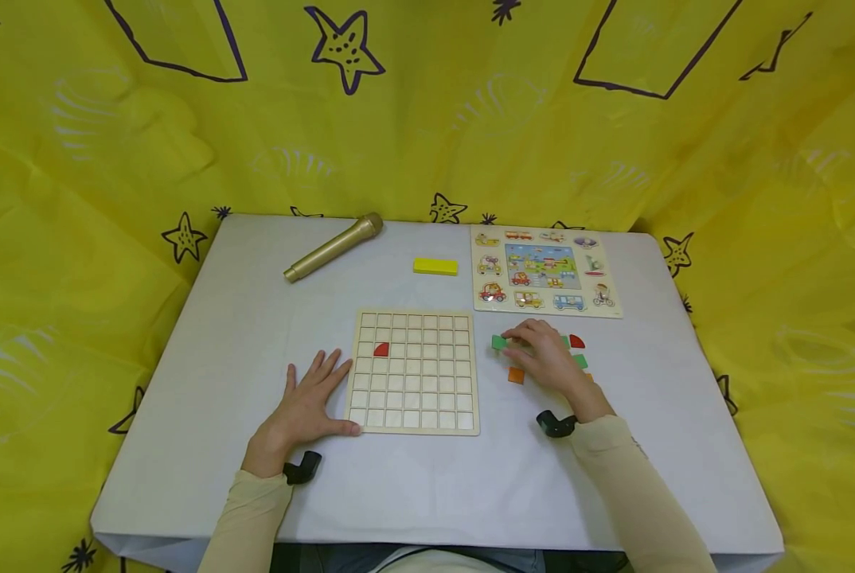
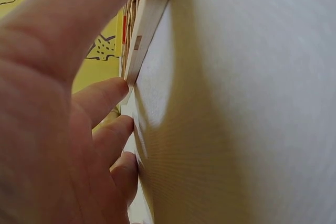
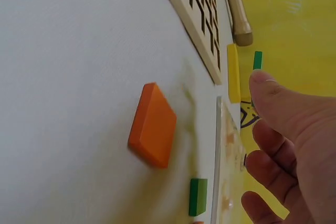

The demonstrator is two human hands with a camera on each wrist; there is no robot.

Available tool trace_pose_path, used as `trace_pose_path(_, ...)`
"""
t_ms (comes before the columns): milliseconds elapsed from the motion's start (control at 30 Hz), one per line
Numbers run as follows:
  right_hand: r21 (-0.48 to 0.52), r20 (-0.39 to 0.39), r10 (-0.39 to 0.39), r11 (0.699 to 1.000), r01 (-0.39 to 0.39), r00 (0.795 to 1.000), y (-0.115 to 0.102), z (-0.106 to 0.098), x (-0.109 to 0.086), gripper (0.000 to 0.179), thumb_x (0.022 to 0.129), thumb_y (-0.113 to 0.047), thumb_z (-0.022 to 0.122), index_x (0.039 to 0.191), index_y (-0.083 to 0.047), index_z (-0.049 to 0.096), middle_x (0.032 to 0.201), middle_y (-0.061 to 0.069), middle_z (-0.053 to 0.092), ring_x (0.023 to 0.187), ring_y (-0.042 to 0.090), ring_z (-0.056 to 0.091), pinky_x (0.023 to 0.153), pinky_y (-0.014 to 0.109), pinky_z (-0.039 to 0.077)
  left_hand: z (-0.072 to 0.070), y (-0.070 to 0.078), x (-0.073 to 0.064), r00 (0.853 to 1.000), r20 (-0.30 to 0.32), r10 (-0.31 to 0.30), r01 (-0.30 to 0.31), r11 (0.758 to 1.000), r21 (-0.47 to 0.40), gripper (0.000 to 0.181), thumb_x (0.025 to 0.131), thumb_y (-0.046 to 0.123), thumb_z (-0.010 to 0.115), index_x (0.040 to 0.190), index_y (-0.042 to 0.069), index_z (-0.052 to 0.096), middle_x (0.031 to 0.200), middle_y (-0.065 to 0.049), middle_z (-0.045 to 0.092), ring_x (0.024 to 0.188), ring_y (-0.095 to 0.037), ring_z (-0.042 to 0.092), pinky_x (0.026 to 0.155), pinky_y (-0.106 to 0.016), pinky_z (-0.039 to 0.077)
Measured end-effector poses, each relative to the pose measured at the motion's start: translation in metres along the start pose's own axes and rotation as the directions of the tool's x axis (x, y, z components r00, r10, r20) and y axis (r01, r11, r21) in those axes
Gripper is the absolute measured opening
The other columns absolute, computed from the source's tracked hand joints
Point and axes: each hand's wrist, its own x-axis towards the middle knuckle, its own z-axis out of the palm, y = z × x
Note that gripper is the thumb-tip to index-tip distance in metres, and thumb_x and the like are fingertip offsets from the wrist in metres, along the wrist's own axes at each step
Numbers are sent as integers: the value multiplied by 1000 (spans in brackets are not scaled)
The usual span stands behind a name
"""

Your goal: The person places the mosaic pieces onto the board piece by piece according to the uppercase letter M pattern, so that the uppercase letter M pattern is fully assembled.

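Note:
A wooden grid board [image 1: 413, 434] lies flat on the table, with a red quarter-round tile [image 1: 381, 349] in one of its squares. My left hand [image 1: 306, 406] has its fingers spread at the board's left side, thumb and index fingertip touching its edge. To the right of the board, my right hand [image 1: 548, 362] pinches a green tile [image 3: 257, 60] between thumb and fingers, raised off the table. Below that hand lies an orange tile [image 3: 155, 127]. Another green tile [image 3: 197, 196] lies beyond it, and a red rounded tile [image 1: 576, 341] sits farther right. The hand partly hides the other pieces.
Behind the board lie a gold microphone [image 1: 334, 248] and a yellow block [image 1: 435, 267]. A vehicle picture puzzle [image 1: 488, 304] occupies the back right of the white table [image 1: 399, 493]. Yellow patterned cloth [image 1: 413, 143] hangs around the back and sides.

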Motion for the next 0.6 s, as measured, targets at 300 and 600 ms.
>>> trace_pose_path(300, 27, 31, 5, 1000, -6, 999, -20, 7, 19, 23, 89, -16, 73, 111, -7, 71, 97, 2, 59, 96, 23, 51, 86, 44, 40, -1, 0, 0, 1000, 2, -3, 3, 1000, -11, 117, 63, 66, 80, 154, 10, 31, 161, -13, 16, 147, -35, 4, 107, -67, -8)
trace_pose_path(600, 39, 52, -46, 998, 44, 998, -36, 14, 34, 22, 90, -17, 73, 110, -7, 72, 97, 2, 60, 92, 22, 52, 81, 40, 41, -1, 1, 0, 1000, 1, 4, -4, 1000, -10, 116, 64, 65, 80, 154, 10, 32, 161, -13, 16, 146, -36, 5, 106, -67, -8)
